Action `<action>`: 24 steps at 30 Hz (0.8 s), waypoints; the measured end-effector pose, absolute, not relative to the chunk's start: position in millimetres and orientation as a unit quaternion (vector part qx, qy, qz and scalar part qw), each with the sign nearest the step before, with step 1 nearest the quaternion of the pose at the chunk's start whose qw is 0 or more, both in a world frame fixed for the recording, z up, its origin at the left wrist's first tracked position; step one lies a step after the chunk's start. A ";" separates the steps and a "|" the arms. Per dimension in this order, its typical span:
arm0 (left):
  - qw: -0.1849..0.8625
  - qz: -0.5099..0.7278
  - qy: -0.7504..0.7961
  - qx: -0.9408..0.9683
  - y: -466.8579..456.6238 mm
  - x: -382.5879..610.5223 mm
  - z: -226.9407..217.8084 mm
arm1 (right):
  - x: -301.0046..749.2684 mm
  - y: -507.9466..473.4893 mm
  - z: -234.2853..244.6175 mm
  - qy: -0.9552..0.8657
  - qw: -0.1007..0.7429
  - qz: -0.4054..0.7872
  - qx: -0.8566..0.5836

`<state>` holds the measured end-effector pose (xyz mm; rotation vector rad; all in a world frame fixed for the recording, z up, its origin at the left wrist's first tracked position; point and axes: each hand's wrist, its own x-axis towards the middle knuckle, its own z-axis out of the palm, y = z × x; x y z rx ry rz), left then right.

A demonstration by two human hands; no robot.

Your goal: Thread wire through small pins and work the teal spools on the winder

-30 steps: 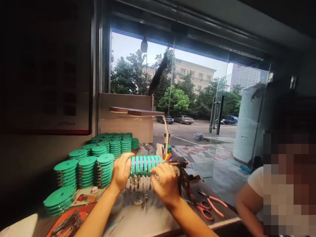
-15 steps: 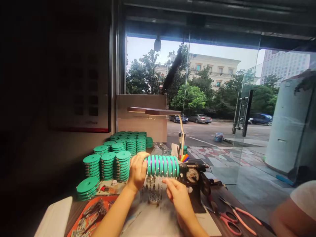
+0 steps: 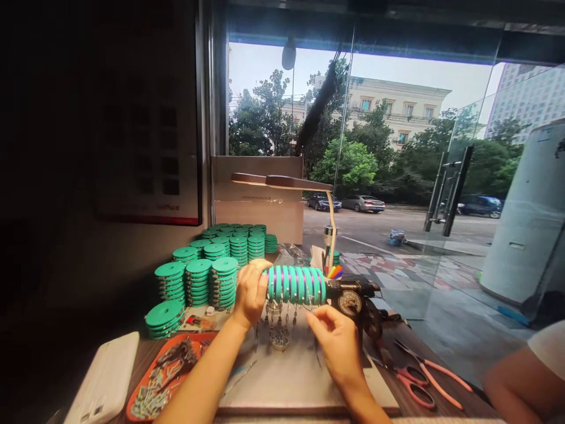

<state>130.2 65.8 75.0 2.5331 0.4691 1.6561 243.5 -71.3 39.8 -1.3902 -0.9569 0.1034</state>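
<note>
Head camera view shows a row of green spools (image 3: 296,286) in the middle, lying sideways above a pale board (image 3: 260,396), with purple between the spools. The left hand (image 3: 253,291) curls around the row's left end. The right hand (image 3: 338,334) is just below the right end, thumb and finger close together; I cannot tell if they pinch anything. Little metal bits (image 3: 295,315) hang under the row. Below them is a small round dish (image 3: 279,346) full of tiny things. Just right of the row is a black machine (image 3: 371,287). Farther right lie scissors (image 3: 422,396) and pliers (image 3: 448,388). On the left are tall stacks of green spools (image 3: 224,285). Near left is an orange tray (image 3: 131,407), beside a flat white thing (image 3: 108,374). A lamp (image 3: 300,182) stands behind the row. Another person's arm (image 3: 514,377) is at the far right edge.
</note>
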 end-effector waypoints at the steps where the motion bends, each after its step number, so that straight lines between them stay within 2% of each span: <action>1: 0.041 0.539 0.155 0.827 65.9 130.2 75.0 | 242.2 -69.0 37.6 -0.429 0.655 0.052 -0.620; 11: 0.090 0.502 0.201 0.836 66.6 133.3 85.7 | 245.3 -73.4 31.5 -0.463 0.578 -0.031 -0.671; 16: 0.143 0.430 0.254 0.854 74.6 138.3 100.6 | 266.6 -89.7 41.5 -0.486 0.592 -0.126 -0.630; 24: 0.181 0.321 0.261 0.892 100.8 145.7 109.0 | 290.8 -83.2 62.1 -0.571 0.518 -0.224 -0.596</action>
